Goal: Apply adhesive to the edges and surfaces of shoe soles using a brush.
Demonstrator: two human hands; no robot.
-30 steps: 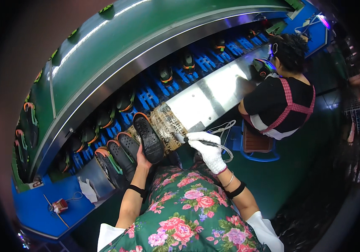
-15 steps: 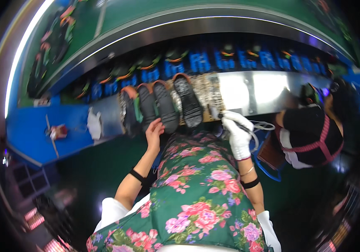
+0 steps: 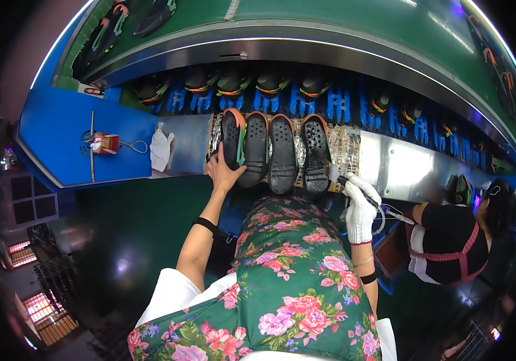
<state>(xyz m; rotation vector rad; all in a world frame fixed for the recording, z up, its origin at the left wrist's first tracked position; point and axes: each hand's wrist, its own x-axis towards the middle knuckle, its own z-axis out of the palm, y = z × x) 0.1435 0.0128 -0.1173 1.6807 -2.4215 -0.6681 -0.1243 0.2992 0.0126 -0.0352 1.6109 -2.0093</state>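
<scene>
Several black foam clogs with orange rims stand in a row on a taped, brown-and-silver board (image 3: 347,147) at the bench edge. My bare left hand (image 3: 225,173) grips the heel end of the leftmost clog (image 3: 231,135), thumb on one side and fingers on the other; a green strap shows along that clog. Beside it are a second clog (image 3: 257,144) and a third clog (image 3: 282,150). The rightmost clog (image 3: 316,150) looks glossy. My right hand (image 3: 361,207), in a white glove, is closed around a black-handled tool (image 3: 342,180) with a pale tip and a whitish cord, close to that clog's heel.
Behind the board runs a row of blue holders (image 3: 300,103), some bearing clogs, under a metal-edged green conveyor (image 3: 306,21). On the left, a blue table (image 3: 59,141) carries a red container (image 3: 108,144) and a white glove (image 3: 161,147). A co-worker (image 3: 450,240) sits at right.
My left hand has moved from beside the second clog onto the heel of the leftmost one. The view has shifted, while my right hand stays near the rightmost clog with the tool.
</scene>
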